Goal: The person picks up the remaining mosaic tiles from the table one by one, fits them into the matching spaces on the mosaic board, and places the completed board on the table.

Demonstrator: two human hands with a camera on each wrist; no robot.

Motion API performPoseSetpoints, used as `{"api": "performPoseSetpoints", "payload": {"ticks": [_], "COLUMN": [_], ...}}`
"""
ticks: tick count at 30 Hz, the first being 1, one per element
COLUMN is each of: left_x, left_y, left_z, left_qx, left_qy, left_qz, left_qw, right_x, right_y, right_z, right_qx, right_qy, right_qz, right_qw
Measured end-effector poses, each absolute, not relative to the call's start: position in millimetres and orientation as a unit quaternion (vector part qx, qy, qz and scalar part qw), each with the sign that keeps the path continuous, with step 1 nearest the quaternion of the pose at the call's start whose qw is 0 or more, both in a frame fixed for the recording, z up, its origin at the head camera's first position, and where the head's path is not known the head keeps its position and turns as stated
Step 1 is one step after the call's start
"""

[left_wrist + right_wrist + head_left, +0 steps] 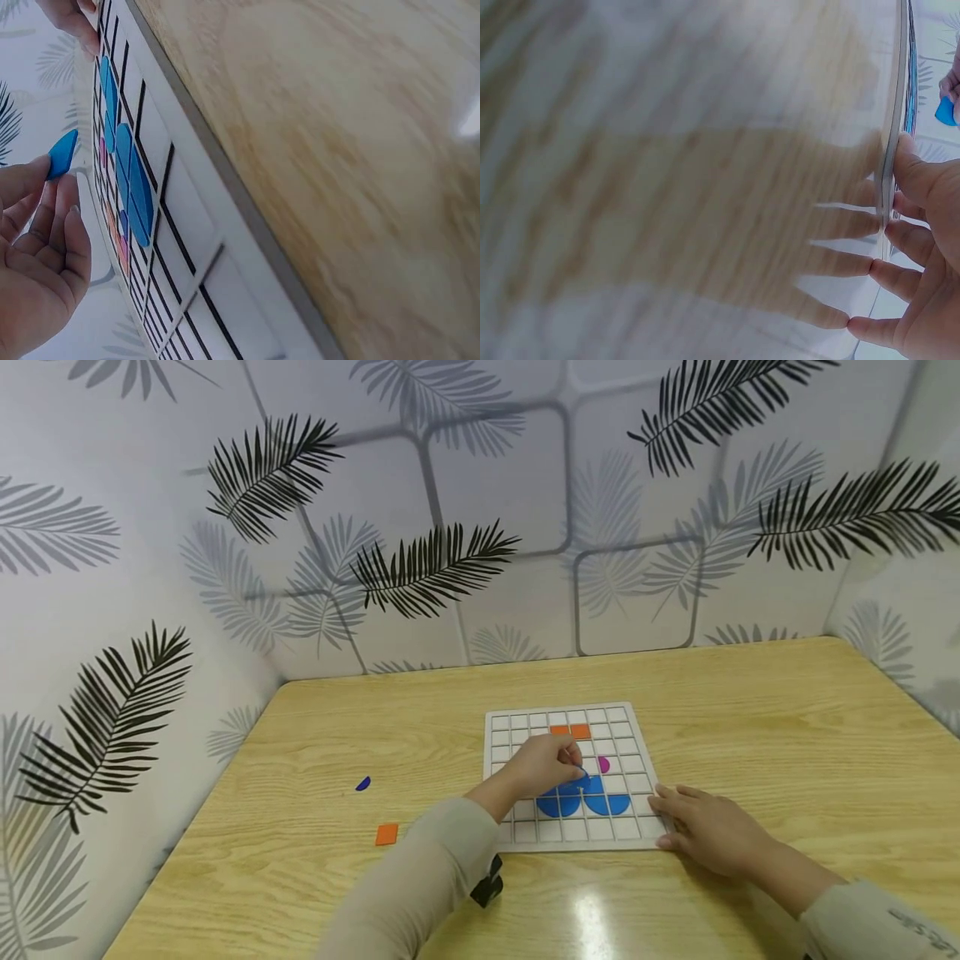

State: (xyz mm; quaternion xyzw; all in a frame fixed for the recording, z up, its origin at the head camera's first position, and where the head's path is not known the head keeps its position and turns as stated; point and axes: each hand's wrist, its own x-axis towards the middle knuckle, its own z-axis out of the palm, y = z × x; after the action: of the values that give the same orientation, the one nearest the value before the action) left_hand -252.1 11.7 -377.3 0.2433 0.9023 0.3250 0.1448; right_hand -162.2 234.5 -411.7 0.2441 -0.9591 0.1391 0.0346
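Observation:
My left hand (542, 767) is over a white grid board (532, 832) and pinches a small blue tile (63, 155) between thumb and finger. In the left wrist view the tile is raised off the grid. Blue rounded pieces (558, 804) sit in the lower rows of the board, partly behind the fingers. Near the fingertips lies a magenta piece (603, 765), and orange squares (580, 731) fill cells in an upper row. My right hand (708, 828) rests at the board's right edge, thumb against the rim and fingers extended, fingertips on the table.
On the wooden table (787, 735), left of the board, lie a loose orange square (386, 834) and a dark blue half-round piece (363, 783). A black object (487, 885) shows beneath the left forearm. A leaf-patterned wall (510, 602) stands behind the table.

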Motion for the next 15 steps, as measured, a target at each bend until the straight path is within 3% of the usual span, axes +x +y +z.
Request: {"api": "performPoseSetpoints", "payload": {"ticks": [15], "left_x": [-255], "left_y": [38], "left_z": [-385], "left_qx": [0.253], "left_qy": [0.891], "left_qz": [0.345], "left_qw": [0.153], "right_x": [-163], "right_y": [235], "right_z": [-412], "right_qx": [0.240], "right_qy": [-0.960], "right_qz": [0.142], "right_qw": [0.030]}}
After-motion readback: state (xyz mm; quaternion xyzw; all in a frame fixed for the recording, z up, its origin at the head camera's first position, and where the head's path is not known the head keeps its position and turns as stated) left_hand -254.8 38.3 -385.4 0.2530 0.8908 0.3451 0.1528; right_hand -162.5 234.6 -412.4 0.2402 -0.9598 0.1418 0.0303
